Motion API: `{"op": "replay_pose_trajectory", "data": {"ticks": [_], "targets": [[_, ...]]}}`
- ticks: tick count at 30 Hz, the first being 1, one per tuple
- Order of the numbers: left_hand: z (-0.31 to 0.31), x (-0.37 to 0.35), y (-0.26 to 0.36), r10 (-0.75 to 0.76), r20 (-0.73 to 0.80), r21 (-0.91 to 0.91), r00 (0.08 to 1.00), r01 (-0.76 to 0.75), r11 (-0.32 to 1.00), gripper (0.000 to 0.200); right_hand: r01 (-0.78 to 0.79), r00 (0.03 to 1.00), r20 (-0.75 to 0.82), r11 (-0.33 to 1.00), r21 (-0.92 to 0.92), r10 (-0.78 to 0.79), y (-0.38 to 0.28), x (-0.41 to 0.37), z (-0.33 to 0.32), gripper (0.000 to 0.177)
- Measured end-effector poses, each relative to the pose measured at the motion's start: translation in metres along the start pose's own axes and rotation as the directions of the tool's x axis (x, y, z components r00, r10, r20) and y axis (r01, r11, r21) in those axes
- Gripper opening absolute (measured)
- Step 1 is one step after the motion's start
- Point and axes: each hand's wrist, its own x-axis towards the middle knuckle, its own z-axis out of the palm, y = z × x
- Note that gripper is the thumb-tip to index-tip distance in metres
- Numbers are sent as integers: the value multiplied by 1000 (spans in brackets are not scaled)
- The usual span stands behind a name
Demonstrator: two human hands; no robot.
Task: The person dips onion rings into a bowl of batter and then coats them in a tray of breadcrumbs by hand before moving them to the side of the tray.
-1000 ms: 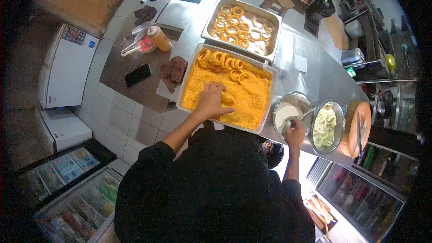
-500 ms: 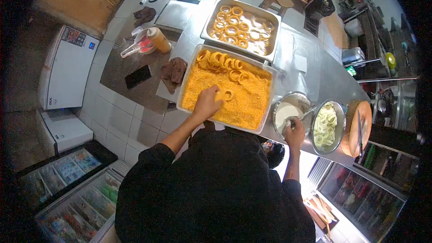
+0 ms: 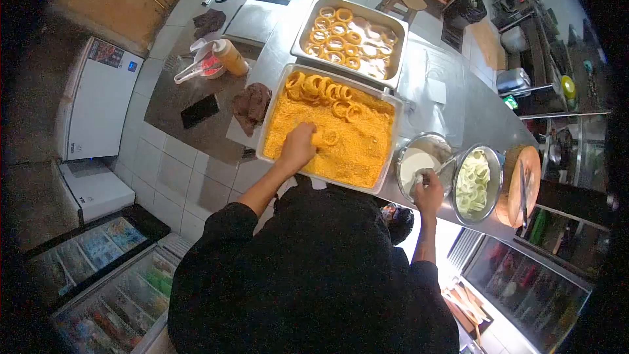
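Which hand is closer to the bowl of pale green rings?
Right. The right hand is at the bowl of white liquid, immediately left of the bowl of pale green rings. The left hand is farther left, over the tray of orange crumbs.

A kitchen, by its look a commercial one rather than a home's.
A long metal counter (image 3: pixel 495 115) carries food in bulk: a pan (image 3: pixel 401 56) of rings (image 3: pixel 336 43), a tub (image 3: pixel 272 111) of orange crumbs (image 3: pixel 357 151), a bowl (image 3: pixel 496 187) of pale green slices (image 3: pixel 473 187), a round board (image 3: pixel 533 177) with a knife (image 3: pixel 523 196). Around it are floor tiles (image 3: pixel 203 183), a white appliance (image 3: pixel 98 105) with a small blue display (image 3: pixel 132 66), and a glass-topped case (image 3: pixel 124 301) divided into compartments.
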Motion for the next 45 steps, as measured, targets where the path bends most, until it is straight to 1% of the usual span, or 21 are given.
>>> {"op": "replay_pose_trajectory", "data": {"ticks": [2, 3, 5, 9, 10, 11, 14, 18, 20, 21, 23, 24, 26, 27, 29, 30, 32, 36, 39, 41, 45], "targets": [[-3, 4, -3, 125, -176, -215, 976, -162, 963, 39, -7, 1000, -16, 1000, 3, 7, -2, 0, 0, 29], [-8, 6, 2, 124, -177, -215, 976, -161, 963, 39, -6, 1000, -16, 1000, 3, 6, -7, 1, -2, 29], [-20, 7, 21, 181, -130, -513, 975, -222, 829, 44, -73, 997, 19, 997, 7, 72, -16, 0, -6, 27], [-25, -2, 47, 117, -59, -377, 991, -131, 917, 59, -71, 997, 42, 997, 20, 70, -11, 1, -7, 31], [-22, -9, 53, 99, -63, -125, 993, -106, 986, 67, -71, 997, 41, 997, 8, 71, -9, 1, -6, 31], [-20, -13, 57, 82, -72, 136, 994, -72, 988, 76, -72, 997, 39, 997, -3, 72, -8, 2, -4, 32], [-17, -18, 62, 32, 0, 197, 999, -31, 980, 75, -19, 1000, -13, 999, 47, 20, -1, 1, 0, 33], [10, -5, 22, 70, -46, 186, 997, -60, 981, 63, -3, 1000, 12, 999, 41, 3, -5, 1, -3, 32], [17, 3, 3, 24, -70, 24, 997, -22, 999, 46, -42, 999, 26, 999, 2, 42, -10, 1, -5, 31], [9, 4, 5, 27, -71, 24, 997, -25, 999, 46, -43, 999, 23, 999, 1, 43, -10, 1, -6, 31], [-5, 5, 8, 43, -155, -266, 987, -84, 960, 37, -23, 1000, 2, 1000, 14, 23, -9, 0, -5, 30], [-13, 7, 12, 43, -152, -263, 987, -83, 961, 37, -26, 1000, 3, 1000, 17, 26, -9, 0, -4, 30], [-27, 9, 22, 99, -3, -480, 995, -88, 873, 35, -38, 999, 31, 997, 60, 36, -8, 1, -4, 29], [-31, 5, 29, 98, -1, -480, 995, -86, 873, 35, -39, 999, 33, 997, 60, 37, -6, 1, -3, 29], [-32, -6, 42, 216, -15, -77, 976, -216, 973, 41, -27, 999, 22, 999, 30, 27, -2, 2, 0, 28], [-28, -9, 43, 216, -17, -77, 976, -216, 973, 41, -25, 999, 21, 999, 30, 24, -3, 3, 0, 28], [-15, -14, 43, 257, -22, 170, 966, -249, 953, 39, -64, 997, 43, 998, 7, 63, -4, 2, -2, 28], [2, -20, 33, 304, -77, 149, 950, -290, 945, 37, -74, 997, 34, 997, 34, 73, -3, 1, -1, 29], [4, -18, 27, 293, -93, 63, 952, -288, 955, 37, 18, 1000, 4, 1000, 3, -18, -2, 1, -2, 22], [-1, -13, 26, 227, -12, -209, 974, -224, 952, 40, 47, 999, -8, 999, 0, -47, 1, 1, -1, 22], [-18, -8, 25, 217, -83, -180, 973, -229, 957, 60, 24, 1000, 12, 1000, 17, -24, -4, 0, -3, 21]]}}
